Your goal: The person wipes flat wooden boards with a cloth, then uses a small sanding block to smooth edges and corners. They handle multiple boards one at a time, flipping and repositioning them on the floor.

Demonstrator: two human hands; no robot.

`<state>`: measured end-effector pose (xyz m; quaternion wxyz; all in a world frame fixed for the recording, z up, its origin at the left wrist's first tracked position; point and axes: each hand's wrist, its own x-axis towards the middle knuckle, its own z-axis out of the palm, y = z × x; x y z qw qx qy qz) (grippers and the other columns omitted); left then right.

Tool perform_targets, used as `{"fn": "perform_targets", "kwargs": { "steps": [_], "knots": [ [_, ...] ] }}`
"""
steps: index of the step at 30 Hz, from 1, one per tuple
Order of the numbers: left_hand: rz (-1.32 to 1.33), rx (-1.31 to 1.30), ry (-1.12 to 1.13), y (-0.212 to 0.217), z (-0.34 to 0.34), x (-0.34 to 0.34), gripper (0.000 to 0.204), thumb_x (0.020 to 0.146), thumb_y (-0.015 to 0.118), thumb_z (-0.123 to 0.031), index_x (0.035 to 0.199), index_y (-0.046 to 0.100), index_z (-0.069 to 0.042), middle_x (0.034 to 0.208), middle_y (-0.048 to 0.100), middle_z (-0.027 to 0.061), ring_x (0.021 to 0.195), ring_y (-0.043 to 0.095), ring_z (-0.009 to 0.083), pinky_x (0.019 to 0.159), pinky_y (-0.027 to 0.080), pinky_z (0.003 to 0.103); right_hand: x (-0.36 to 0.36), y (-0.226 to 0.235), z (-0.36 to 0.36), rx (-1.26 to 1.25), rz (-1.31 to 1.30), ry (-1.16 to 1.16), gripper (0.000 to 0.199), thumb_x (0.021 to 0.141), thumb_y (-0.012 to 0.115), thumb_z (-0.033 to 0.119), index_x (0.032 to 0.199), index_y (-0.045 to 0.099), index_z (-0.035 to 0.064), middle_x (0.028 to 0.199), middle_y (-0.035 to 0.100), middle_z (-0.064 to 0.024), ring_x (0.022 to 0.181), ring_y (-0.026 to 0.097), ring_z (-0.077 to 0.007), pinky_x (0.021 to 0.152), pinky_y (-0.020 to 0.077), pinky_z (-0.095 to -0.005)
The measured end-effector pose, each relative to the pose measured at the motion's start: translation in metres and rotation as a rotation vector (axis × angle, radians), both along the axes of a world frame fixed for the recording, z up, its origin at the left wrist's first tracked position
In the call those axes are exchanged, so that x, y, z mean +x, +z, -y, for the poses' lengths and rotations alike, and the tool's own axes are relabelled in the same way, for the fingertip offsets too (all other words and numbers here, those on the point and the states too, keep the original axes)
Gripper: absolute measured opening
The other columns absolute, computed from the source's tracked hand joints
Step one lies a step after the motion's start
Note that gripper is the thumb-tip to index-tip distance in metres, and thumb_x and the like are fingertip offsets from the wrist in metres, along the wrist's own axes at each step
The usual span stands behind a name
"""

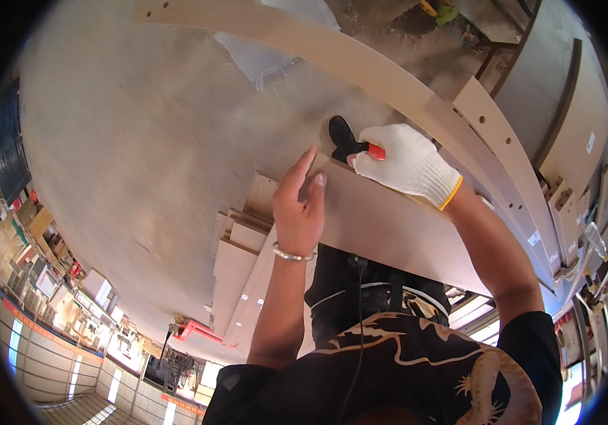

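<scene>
A long greyish-beige board (389, 212) stretches across in front of my body. My bare left hand (300, 205), with a silver bracelet at the wrist, grips its left end near the corner, thumb and fingers on either side. My right hand (406, 161) wears a white knit glove with a yellow cuff. It is closed round a tool with a red handle (376, 151) above the board's far edge; the glove hides most of it. Beyond the red part is a rounded black shape (342, 133); whether it belongs to the tool or is a shoe, I cannot tell.
A long curving board (304, 44) lies beyond my right hand, alongside a board with drilled holes (496, 131). More panels (566, 134) lean at the right. Stacked boards (237, 273) sit by my left forearm. A black cable (360, 319) hangs down my front.
</scene>
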<state>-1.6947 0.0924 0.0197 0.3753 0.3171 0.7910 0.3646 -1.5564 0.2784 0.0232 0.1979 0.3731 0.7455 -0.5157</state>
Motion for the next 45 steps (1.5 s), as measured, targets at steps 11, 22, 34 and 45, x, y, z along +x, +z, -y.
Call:
{"fn": "perform_targets", "kwargs": {
  "steps": [11, 22, 34, 45],
  "knots": [
    [0.179, -0.122, 0.041, 0.008, 0.013, -0.012, 0.039, 0.100, 0.075, -0.015, 0.133, 0.068, 0.003, 0.103, 0.074, 0.0160, 0.089, 0.068, 0.0193, 0.085, 0.055, 0.030, -0.011, -0.023, -0.015, -0.247, -0.172, 0.301, 0.028, 0.087, 0.065, 0.028, 0.088, 0.069, 0.0003, 0.078, 0.067, -0.0249, 0.072, 0.067, -0.0439, 0.067, 0.0522, -0.0499],
    [0.103, -0.133, 0.060, 0.006, 0.025, -0.008, 0.032, 0.097, 0.080, -0.022, 0.117, 0.075, 0.003, 0.089, 0.074, 0.0175, 0.076, 0.068, 0.0239, 0.072, 0.054, 0.033, -0.025, -0.018, -0.024, -0.342, -0.077, 0.372, 0.031, 0.090, 0.061, 0.028, 0.089, 0.067, -0.0028, 0.078, 0.067, -0.0233, 0.072, 0.069, -0.0393, 0.067, 0.0535, -0.0482],
    [0.073, -0.111, 0.052, -0.001, 0.028, -0.006, 0.029, 0.096, 0.080, -0.018, 0.117, 0.075, 0.002, 0.088, 0.071, 0.0159, 0.075, 0.066, 0.0225, 0.071, 0.052, 0.033, -0.026, -0.023, -0.020, -0.423, 0.032, 0.384, 0.036, 0.094, 0.069, 0.034, 0.101, 0.072, -0.0013, 0.081, 0.067, -0.0220, 0.069, 0.067, -0.0349, 0.066, 0.0521, -0.0441],
    [0.057, -0.116, 0.029, 0.002, 0.026, -0.007, 0.031, 0.096, 0.080, -0.020, 0.118, 0.075, 0.002, 0.090, 0.074, 0.0156, 0.078, 0.068, 0.0241, 0.075, 0.054, 0.035, -0.034, -0.030, -0.025, -0.461, -0.062, 0.402, 0.038, 0.095, 0.068, 0.034, 0.086, 0.066, -0.0023, 0.068, 0.063, -0.0180, 0.058, 0.064, -0.0256, 0.059, 0.0501, -0.0398]
  ]
}}
